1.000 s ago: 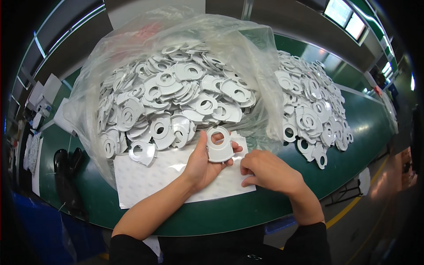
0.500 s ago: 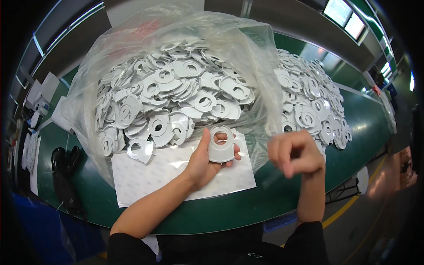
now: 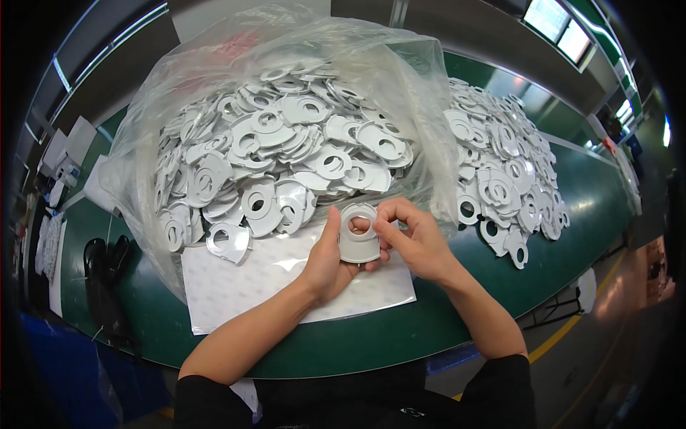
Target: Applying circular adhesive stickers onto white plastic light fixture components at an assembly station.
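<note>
While both forearms come up from the lower edge of the head view, the left hand (image 3: 330, 261) cradles a flat grey plastic piece (image 3: 359, 234) with a round hole near its top, thumb up along the piece's left edge and the other fingers curled behind it. The right hand (image 3: 416, 242) meets it from the other side: its fingers (image 3: 391, 211) are bent and pinched at the ring around the hole, thumb low against the face of the piece, so both hands are closed on the same part. Whether anything small sits under those fingertips, I cannot tell.

The piece is held just above a white sheet (image 3: 243, 282) that lies flat on the green table (image 3: 400, 336), near the table's front edge. Right behind the hands, an open clear plastic bag (image 3: 400, 79) bulges with a heap of the same grey pieces (image 3: 279, 150), and its mouth spills a few onto the sheet. One of them, a loose piece (image 3: 229, 242), lies at the sheet's far left corner. To the right of the bag, a second pile of grey pieces (image 3: 500, 171) spreads bare over the table, well apart from the hands. At the far left of the table lies a dark bundle (image 3: 103, 261), with some white sheets of paper (image 3: 68, 143) beyond it.
</note>
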Available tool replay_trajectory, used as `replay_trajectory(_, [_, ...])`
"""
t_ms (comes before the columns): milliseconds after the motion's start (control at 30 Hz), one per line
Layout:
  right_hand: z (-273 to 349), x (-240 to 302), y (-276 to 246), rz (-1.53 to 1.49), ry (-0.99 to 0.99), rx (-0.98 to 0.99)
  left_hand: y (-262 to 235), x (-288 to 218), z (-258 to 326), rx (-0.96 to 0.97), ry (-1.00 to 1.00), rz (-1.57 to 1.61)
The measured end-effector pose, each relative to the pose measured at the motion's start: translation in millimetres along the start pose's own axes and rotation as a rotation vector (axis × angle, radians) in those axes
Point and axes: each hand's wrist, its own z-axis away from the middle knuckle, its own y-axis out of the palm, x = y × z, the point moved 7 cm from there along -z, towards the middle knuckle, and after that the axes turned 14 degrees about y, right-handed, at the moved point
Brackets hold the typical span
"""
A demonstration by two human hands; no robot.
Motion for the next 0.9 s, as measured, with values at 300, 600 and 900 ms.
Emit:
replay_trajectory(300, [-1.5,-2.3,0.8,-0.024,0.002,-0.007,-0.6,-0.3,0.2,-0.024,-0.005,0.006])
replay_trajectory(600, [-2.3,-3.8,0.8,-0.022,0.002,-0.01,0.0,-0.8,0.3,-0.033,-0.009,0.004])
replay_trajectory(900, [-1.1,-2.1,1.8,-0.01,0.011,-0.013,0.8,-1.2,0.6,-0.054,-0.016,-0.004])
